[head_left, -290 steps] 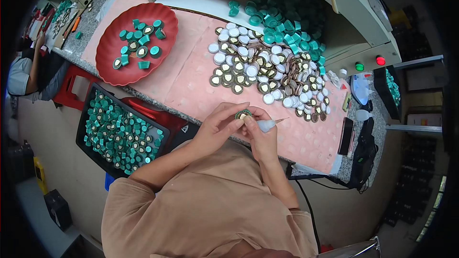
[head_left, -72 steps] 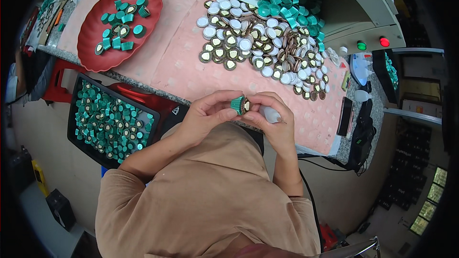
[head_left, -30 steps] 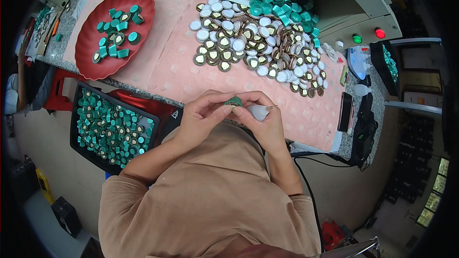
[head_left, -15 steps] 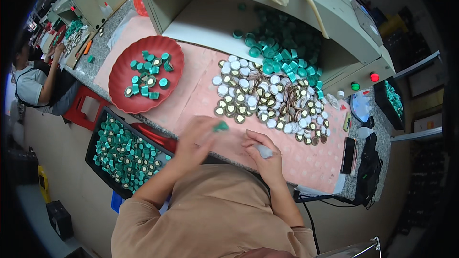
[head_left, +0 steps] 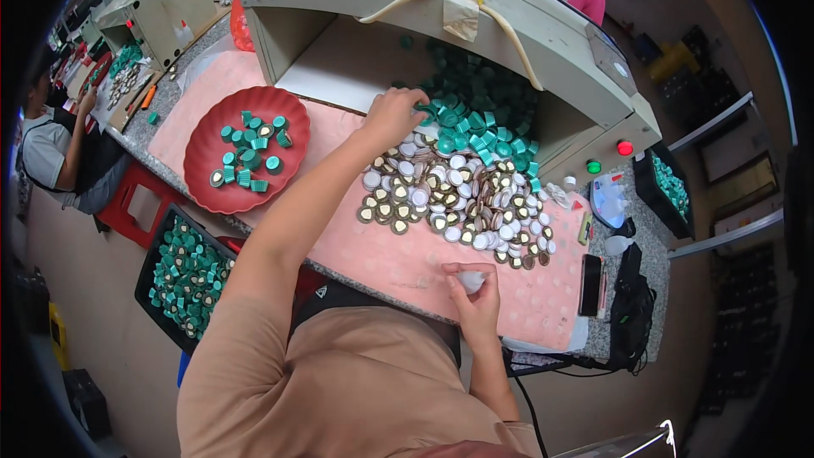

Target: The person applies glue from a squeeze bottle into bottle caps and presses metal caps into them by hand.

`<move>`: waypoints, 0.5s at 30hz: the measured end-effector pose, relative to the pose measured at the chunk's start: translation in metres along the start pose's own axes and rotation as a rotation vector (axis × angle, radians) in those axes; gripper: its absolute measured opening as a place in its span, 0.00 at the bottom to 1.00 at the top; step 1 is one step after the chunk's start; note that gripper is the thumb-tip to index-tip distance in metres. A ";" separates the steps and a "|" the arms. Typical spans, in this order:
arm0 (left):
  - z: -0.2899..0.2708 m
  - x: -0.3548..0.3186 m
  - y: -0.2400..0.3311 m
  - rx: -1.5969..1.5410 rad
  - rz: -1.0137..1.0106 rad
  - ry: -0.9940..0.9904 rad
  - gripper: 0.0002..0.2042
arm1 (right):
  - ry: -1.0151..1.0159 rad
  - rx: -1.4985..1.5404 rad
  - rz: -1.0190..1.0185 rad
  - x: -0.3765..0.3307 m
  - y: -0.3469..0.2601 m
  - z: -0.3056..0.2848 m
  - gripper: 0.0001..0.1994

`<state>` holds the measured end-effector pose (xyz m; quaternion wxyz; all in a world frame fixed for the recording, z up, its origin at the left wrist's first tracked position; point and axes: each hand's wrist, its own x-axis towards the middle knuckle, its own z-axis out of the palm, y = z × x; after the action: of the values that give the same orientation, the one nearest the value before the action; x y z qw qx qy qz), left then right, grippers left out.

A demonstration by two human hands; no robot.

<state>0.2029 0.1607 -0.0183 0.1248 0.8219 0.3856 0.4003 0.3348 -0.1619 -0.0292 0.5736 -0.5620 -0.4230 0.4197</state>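
Head view, looking down: a person in a tan shirt sits at a pink-covered surface [head_left: 398, 263], left arm stretched far forward. The left hand [head_left: 392, 115] reaches the near edge of a heap of green caps [head_left: 475, 114] spilling from under a grey machine hood [head_left: 441, 8], its fingers curled down onto the caps; whether they have closed on one cannot be told. The right hand [head_left: 476, 301] rests close to the body at the surface's front edge, fingers pinched around a small white object [head_left: 471, 280]. Between the two hands lies a spread of white and gold-rimmed caps [head_left: 449, 203], touching the green heap on its far side. To the left, a red dish [head_left: 208, 157] holds a few green caps, and a black tray [head_left: 188, 278] packed with green pieces sits below the surface's edge. A black phone [head_left: 590, 285] lies at the right. Another person sits at far left.
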 end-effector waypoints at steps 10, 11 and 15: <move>-0.030 -0.064 0.060 -0.731 -0.348 -0.162 0.08 | 0.043 0.115 -0.082 0.011 -0.014 -0.001 0.14; -0.031 -0.083 0.068 -0.954 -0.373 -0.202 0.11 | 0.012 0.150 -0.105 0.015 -0.016 0.004 0.14; -0.045 -0.135 0.103 -1.362 -0.753 -0.398 0.18 | -0.100 0.165 -0.138 0.025 -0.021 0.017 0.15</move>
<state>0.1726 -0.0122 -0.0118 0.7919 0.4359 0.2785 0.3246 0.3258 -0.1338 -0.0078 0.6237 -0.4605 -0.4528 0.4403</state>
